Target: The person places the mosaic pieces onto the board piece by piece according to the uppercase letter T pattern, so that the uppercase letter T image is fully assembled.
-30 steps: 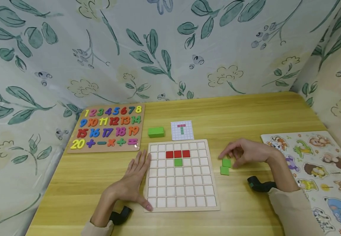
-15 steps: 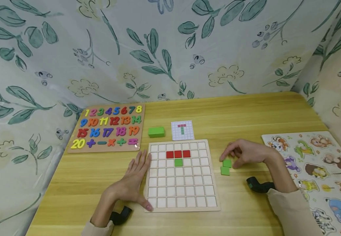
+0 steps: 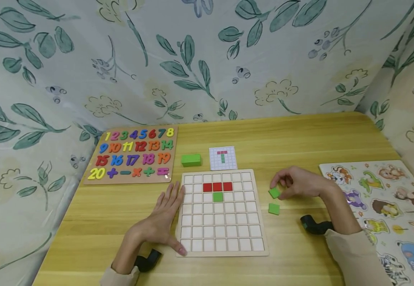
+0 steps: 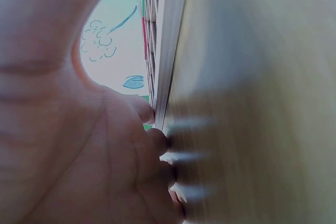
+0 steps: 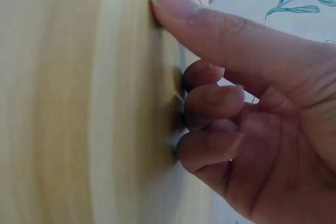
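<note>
Right now the thumb and index finger of the right hand (image 3: pixel 294 182) pinch a green tile (image 3: pixel 274 193), which sits askew just above or on the wooden table (image 3: pixel 96 238), to the right of the grid board (image 3: pixel 224 232); whether it touches the wood is hard to tell. A second green tile (image 3: pixel 273 208) lies flat nearby, closer to the person. The left hand (image 3: pixel 158 222) holds nothing, its fingers extended along the board's left edge and its thumb at the near left corner. Three red tiles (image 3: pixel 217 186) fill the middle of the board's second row, with a seated green tile (image 3: pixel 218 196) directly under the central one. Beyond the board lie a pattern card (image 3: pixel 222 158) and a green block (image 3: pixel 191 160).
</note>
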### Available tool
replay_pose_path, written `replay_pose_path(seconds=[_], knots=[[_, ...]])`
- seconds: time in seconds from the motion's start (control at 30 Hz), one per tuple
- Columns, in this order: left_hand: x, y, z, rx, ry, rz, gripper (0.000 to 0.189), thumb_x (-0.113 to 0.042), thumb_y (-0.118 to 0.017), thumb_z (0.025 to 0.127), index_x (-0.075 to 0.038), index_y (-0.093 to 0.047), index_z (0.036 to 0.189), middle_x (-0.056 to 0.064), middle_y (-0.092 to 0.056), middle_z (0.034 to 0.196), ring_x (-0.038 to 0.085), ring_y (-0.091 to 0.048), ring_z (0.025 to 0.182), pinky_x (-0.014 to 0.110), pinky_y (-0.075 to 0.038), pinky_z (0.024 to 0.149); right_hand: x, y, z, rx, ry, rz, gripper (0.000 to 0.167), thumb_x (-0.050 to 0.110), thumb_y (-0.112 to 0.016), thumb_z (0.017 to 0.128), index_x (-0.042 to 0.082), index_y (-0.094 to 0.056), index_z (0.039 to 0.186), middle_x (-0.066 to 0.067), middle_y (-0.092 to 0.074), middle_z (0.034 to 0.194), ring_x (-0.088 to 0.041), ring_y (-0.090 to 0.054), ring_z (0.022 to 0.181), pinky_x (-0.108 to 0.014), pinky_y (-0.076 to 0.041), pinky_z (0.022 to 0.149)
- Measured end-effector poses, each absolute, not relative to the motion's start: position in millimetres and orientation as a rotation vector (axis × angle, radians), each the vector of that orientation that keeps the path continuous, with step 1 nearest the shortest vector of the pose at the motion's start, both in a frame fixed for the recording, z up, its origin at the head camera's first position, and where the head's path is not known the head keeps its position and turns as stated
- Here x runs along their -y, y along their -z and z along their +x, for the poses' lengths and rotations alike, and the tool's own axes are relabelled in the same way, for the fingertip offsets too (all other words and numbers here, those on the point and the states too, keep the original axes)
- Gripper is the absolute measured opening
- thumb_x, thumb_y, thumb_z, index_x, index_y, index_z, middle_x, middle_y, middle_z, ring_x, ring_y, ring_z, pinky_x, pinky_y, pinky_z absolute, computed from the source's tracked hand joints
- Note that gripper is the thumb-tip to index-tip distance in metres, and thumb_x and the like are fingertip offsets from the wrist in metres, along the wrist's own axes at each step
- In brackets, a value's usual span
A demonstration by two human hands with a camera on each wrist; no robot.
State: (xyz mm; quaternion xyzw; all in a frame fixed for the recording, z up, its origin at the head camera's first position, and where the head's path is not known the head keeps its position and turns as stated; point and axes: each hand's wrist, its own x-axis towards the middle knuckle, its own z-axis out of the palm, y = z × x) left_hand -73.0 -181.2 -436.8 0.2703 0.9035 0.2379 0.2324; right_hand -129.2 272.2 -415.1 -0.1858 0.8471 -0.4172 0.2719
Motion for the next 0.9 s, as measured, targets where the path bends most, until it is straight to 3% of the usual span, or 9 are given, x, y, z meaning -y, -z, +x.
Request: replay_pose_path(seconds=[0.23, 0.53, 0.9], knots=[[181, 436, -73, -2.487, -0.641, 0.741, 0.166, -0.056, -0.099, 0.053, -0.003, 0.013, 0.164, 0.020, 0.028, 0.169, 0.041, 0.027, 0.157, 0.064, 0.010, 0.128, -263, 414, -131, -2.478, 1.086, -0.421, 0.027, 0.017, -0.083, 0.088, 0.007, -0.072, 0.110, -0.008, -0.064, 0.098, -0.018, -0.052, 0.083, -0.023, -0.046, 0.066], [181, 435, -73, -2.484, -0.648, 0.736, 0.166, -0.055, -0.100, 0.053, -0.003, 0.012, 0.164, 0.020, 0.028, 0.169, 0.041, 0.026, 0.157, 0.063, 0.010, 0.128, -232, 396, -127, -2.664, 1.156, -0.408, 0.028, 0.009, -0.082, 0.087, 0.010, -0.077, 0.115, -0.007, -0.072, 0.107, -0.020, -0.053, 0.084, -0.024, -0.041, 0.062], [181, 434, -73, -2.479, -0.659, 0.730, 0.166, -0.055, -0.100, 0.053, -0.003, 0.012, 0.164, 0.019, 0.028, 0.170, 0.041, 0.026, 0.157, 0.064, 0.010, 0.128, -156, 389, -105, -2.623, 1.220, -0.432, 0.026, 0.010, -0.089, 0.079, 0.010, -0.083, 0.104, -0.004, -0.071, 0.091, -0.017, -0.050, 0.070, -0.023, -0.038, 0.058]])
